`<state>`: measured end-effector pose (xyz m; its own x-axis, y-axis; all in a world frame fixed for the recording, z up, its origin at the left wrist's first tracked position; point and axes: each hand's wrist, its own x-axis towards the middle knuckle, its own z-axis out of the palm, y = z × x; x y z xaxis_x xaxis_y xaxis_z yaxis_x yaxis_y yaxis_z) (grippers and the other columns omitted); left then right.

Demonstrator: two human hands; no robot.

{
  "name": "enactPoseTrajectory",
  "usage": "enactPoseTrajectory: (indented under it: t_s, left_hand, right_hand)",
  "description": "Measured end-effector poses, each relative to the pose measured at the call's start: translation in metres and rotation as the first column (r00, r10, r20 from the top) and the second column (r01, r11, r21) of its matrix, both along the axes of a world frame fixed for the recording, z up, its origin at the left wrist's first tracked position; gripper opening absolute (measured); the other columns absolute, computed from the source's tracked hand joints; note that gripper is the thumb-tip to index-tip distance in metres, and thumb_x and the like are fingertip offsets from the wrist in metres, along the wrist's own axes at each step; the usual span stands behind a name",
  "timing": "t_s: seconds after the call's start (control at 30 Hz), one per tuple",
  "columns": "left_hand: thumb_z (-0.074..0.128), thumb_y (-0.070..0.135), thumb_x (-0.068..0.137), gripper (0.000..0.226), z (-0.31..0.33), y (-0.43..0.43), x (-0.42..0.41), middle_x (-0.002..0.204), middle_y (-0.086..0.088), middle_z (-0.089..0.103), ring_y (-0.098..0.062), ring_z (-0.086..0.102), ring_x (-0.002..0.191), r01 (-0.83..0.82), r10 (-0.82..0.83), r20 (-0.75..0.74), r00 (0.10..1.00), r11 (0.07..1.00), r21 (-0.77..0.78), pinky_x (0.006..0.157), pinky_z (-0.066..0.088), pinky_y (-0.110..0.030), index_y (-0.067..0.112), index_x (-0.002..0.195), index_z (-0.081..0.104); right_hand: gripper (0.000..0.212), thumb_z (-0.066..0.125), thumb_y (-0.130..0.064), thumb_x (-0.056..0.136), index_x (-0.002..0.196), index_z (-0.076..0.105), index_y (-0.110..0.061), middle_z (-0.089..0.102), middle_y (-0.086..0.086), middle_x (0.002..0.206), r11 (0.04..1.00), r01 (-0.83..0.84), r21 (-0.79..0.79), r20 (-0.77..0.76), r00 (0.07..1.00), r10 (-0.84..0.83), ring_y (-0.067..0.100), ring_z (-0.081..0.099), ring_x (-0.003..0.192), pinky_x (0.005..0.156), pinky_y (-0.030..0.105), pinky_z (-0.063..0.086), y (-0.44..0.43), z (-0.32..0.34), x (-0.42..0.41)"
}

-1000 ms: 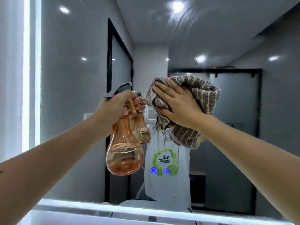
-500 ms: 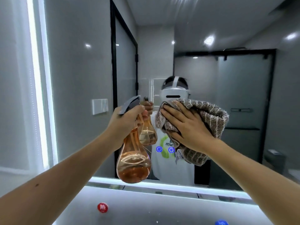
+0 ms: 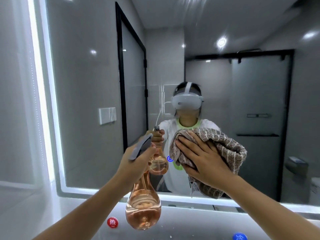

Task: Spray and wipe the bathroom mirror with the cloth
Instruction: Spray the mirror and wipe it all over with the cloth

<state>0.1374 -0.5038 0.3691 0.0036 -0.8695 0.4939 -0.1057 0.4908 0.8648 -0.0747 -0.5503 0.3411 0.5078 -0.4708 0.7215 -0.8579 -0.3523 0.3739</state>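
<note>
**Bathroom mirror: cloth pressed low on the glass**

Backlit glass fills the far wall: the mirror point(image 3: 86, 101) has a glowing light strip point(image 3: 37, 84) down its left edge and along the bottom. Your right hand point(image 3: 202, 160) lies flat on the brown striped cloth point(image 3: 228, 153), fingers straight and slightly apart, pressing it against the lower middle of the mirror. The cloth bunches out to the right of your palm and hangs below your wrist.

Your left hand point(image 3: 138, 163) grips the neck of the amber spray bottle point(image 3: 142, 210), fingers curled tight round it. The grey trigger head points at the glass just left of the cloth, and the bottle's round body hangs over the counter point(image 3: 190, 226).

Compared with half a second ago, the cloth and your right hand sit a little closer to the mirror's bottom edge. More of the counter shows, with the red disc point(image 3: 112, 222) in full and the blue disc point(image 3: 239, 237) at the near right. The reflected headset, earlier partly behind the cloth, now stands above it.
</note>
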Motion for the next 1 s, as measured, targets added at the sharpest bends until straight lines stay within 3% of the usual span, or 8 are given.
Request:
enactPoseTrajectory:
  t_s: [0.17, 0.27, 0.33, 0.43, 0.6, 0.67, 0.77, 1.0]
  left_hand:
    - [0.053, 0.01, 0.088, 0.019, -0.015, 0.001, 0.002, 0.069, -0.005, 0.066, -0.018, 0.06, 0.071, -0.026, 0.025, -0.053, 0.998, 1.0, -0.007, 0.064, 0.047, -0.026, 0.019, 0.075, 0.063]
    - [0.053, 0.012, 0.088, 0.019, -0.027, 0.002, 0.004, 0.06, 0.008, 0.069, -0.007, 0.064, 0.066, -0.03, 0.032, -0.069, 0.997, 0.999, 0.028, 0.064, 0.05, -0.021, 0.023, 0.076, 0.064]
    - [0.054, 0.013, 0.088, 0.016, -0.035, 0.003, 0.007, 0.067, 0.002, 0.069, -0.013, 0.064, 0.07, -0.031, 0.037, -0.081, 0.996, 0.997, 0.066, 0.065, 0.049, -0.025, 0.02, 0.078, 0.064]
    - [0.055, 0.013, 0.087, 0.013, -0.048, 0.003, 0.015, 0.081, -0.02, 0.061, -0.031, 0.055, 0.078, -0.022, 0.034, -0.136, 0.99, 0.995, 0.094, 0.067, 0.042, -0.034, 0.014, 0.078, 0.064]
    - [0.057, 0.015, 0.087, 0.013, -0.066, 0.001, 0.023, 0.083, -0.022, 0.061, -0.038, 0.057, 0.083, -0.064, 0.08, -0.135, 0.988, 0.991, 0.121, 0.07, 0.044, -0.037, 0.015, 0.075, 0.062]
    - [0.056, 0.015, 0.087, 0.012, -0.068, 0.001, 0.024, 0.086, -0.022, 0.065, -0.04, 0.062, 0.089, -0.074, 0.09, -0.138, 0.986, 0.99, 0.117, 0.072, 0.048, -0.035, 0.016, 0.077, 0.062]
    - [0.055, 0.015, 0.088, 0.009, -0.069, 0.003, 0.025, 0.093, -0.024, 0.066, -0.041, 0.062, 0.096, -0.08, 0.097, -0.15, 0.984, 0.99, 0.115, 0.072, 0.049, -0.035, 0.016, 0.081, 0.061]
    - [0.062, 0.018, 0.084, 0.009, -0.073, 0.011, 0.008, 0.082, -0.017, 0.064, -0.028, 0.06, 0.083, -0.023, 0.034, -0.156, 0.987, 0.997, 0.073, 0.061, 0.05, -0.024, 0.018, 0.075, 0.064]
  right_hand:
    - [0.06, 0.041, -0.04, 0.081, 0.139, 0.032, -0.025, 0.031, -0.008, 0.147, 0.999, 0.007, -0.044, 0.045, 0.999, -0.005, 0.009, -0.01, 0.142, 0.105, 0.032, 0.005, -0.001, -0.01, 0.005]
    - [0.061, 0.04, -0.037, 0.081, 0.14, 0.029, -0.026, 0.023, -0.009, 0.147, 1.0, 0.011, -0.023, 0.039, 0.999, -0.01, 0.01, -0.011, 0.142, 0.105, 0.034, 0.013, -0.001, -0.024, 0.005]
    - [0.061, 0.039, -0.034, 0.081, 0.14, 0.029, -0.026, 0.023, -0.009, 0.147, 1.0, 0.002, -0.016, -0.02, 1.0, -0.002, 0.012, -0.011, 0.142, 0.101, 0.035, 0.019, 0.002, -0.037, 0.006]
    - [0.06, 0.037, -0.029, 0.08, 0.14, 0.032, -0.023, 0.028, -0.007, 0.146, 1.0, 0.002, -0.025, -0.032, 0.999, -0.003, 0.014, -0.009, 0.142, 0.105, 0.034, 0.012, 0.005, -0.049, 0.011]
    - [0.056, 0.036, -0.024, 0.083, 0.139, 0.035, -0.018, 0.035, -0.002, 0.146, 1.0, 0.006, -0.028, -0.019, 1.0, -0.007, 0.02, 0.003, 0.142, 0.104, 0.035, 0.015, 0.002, -0.052, 0.033]
    - [0.053, 0.036, -0.023, 0.085, 0.138, 0.037, -0.017, 0.039, 0.0, 0.145, 1.0, -0.013, -0.011, -0.017, 1.0, 0.013, 0.022, 0.008, 0.141, 0.105, 0.034, 0.015, -0.002, -0.055, 0.044]
    - [0.051, 0.036, -0.025, 0.088, 0.139, 0.036, -0.019, 0.038, -0.004, 0.146, 0.999, -0.04, 0.016, -0.007, 0.999, 0.04, 0.015, -0.004, 0.143, 0.108, 0.03, 0.006, -0.003, -0.055, 0.045]
    - [0.053, 0.038, -0.031, 0.088, 0.14, 0.033, -0.023, 0.032, -0.009, 0.148, 0.999, -0.029, 0.03, 0.088, 0.996, 0.026, 0.011, 0.002, 0.143, 0.102, 0.033, 0.022, 0.007, -0.06, 0.009]
